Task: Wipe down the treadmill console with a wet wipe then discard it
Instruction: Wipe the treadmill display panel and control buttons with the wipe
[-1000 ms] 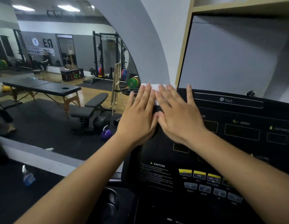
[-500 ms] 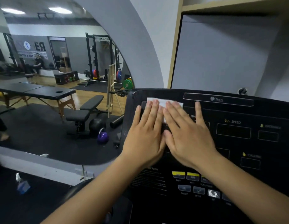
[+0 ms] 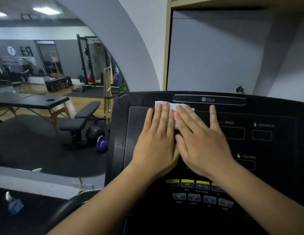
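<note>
From the head camera, looking down over the person's forearms: both hands lie flat on the black treadmill console, side by side and touching along their inner edges. The left hand and right hand each have the fingers straight and lightly spread. Neither grip is closed round anything. They press the white wet wipe against the panel instead of pinching it.

The wipe sits under the fingertips at the upper left of the display panel, just below the branded strip. Only its far edge shows, poking out beyond the fingers, away from the wrists. Its long axis runs left to right, along the console's top edge. Most of the visible strip lies ahead of the left hand's fingers, and the right hand's inner fingers cover its right end.

The SPEED readout and the yellow button row lie right of and below the wipe. I judge the sweep must go that way, with the right hand nearer that ground.

Off to the left are a weight bench, a purple kettlebell and a massage table.
</note>
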A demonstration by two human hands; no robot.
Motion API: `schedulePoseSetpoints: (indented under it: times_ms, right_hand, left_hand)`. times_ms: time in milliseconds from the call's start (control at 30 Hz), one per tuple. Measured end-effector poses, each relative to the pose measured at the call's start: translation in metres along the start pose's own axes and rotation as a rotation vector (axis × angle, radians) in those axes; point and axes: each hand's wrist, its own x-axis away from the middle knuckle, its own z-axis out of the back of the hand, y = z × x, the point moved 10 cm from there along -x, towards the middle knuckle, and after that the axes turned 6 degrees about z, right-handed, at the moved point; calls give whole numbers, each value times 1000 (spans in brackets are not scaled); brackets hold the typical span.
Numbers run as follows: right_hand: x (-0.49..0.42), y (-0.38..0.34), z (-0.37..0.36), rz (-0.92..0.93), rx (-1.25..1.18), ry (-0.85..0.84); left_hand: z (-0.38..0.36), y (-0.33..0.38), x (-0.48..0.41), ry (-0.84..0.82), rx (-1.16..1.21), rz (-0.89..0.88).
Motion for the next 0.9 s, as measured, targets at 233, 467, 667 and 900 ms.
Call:
schedulePoseSetpoints:
  times_ms: [233,467,667,900]
  right_hand:
    - [-28,43,19,-131,12,0]
    - [19,46,8,-88,5,-10]
    - [8,85,18,-220,-4,1]
    - [52,89,11,-199,-31,1]
  left_hand:
    - [18,8,-56,15,-6,15]
    - [6,44,-26,24,-14,-55]
    - [12,61,-68,19,15,-55]
    - [0,96,-40,51,-1,-133]
